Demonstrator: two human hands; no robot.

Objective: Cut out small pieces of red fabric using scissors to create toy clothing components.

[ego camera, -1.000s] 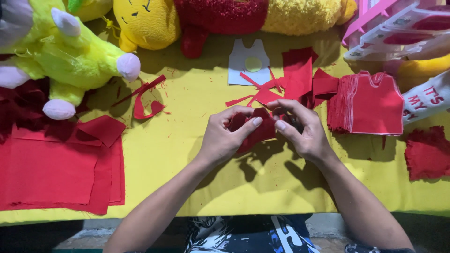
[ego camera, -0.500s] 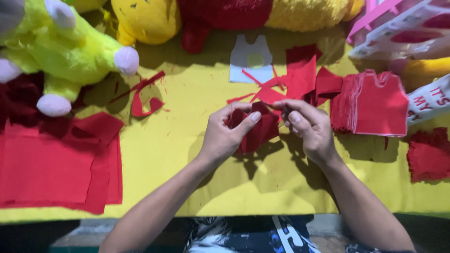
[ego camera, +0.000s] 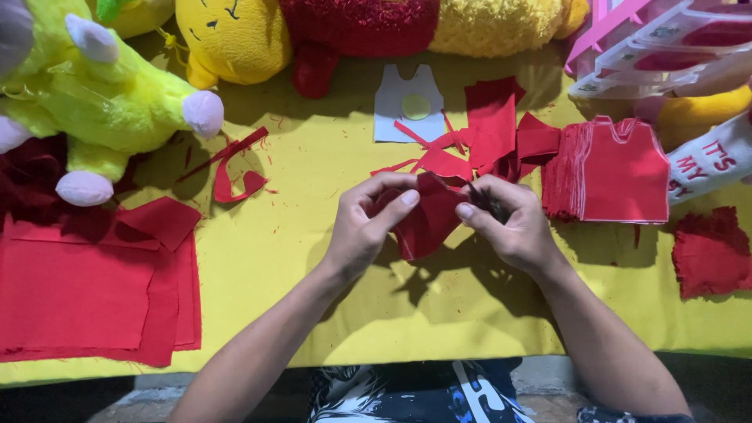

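Observation:
My left hand (ego camera: 366,224) and my right hand (ego camera: 507,222) both pinch a small piece of red cloth (ego camera: 427,221) and hold it just above the yellow table cover (ego camera: 282,258). The thumbs press on its upper edge. Something dark shows in my right hand behind the cloth; I cannot tell what it is. A stack of red vest-shaped cloth pieces (ego camera: 615,172) lies right of my right hand. A white vest-shaped template (ego camera: 407,116) lies beyond my hands, with red offcuts (ego camera: 489,137) beside it.
Flat red cloth sheets (ego camera: 94,290) lie at the left. A curled red strip (ego camera: 231,184) lies near a green plush toy (ego camera: 102,102). Yellow and red plush toys (ego camera: 329,31) line the far edge. A pink rack (ego camera: 666,47) and a red scrap pile (ego camera: 709,251) are at the right.
My hands have shifted slightly toward me and turned the red cloth piece, so more of it now hangs between them. Everything else on the table has stayed put.

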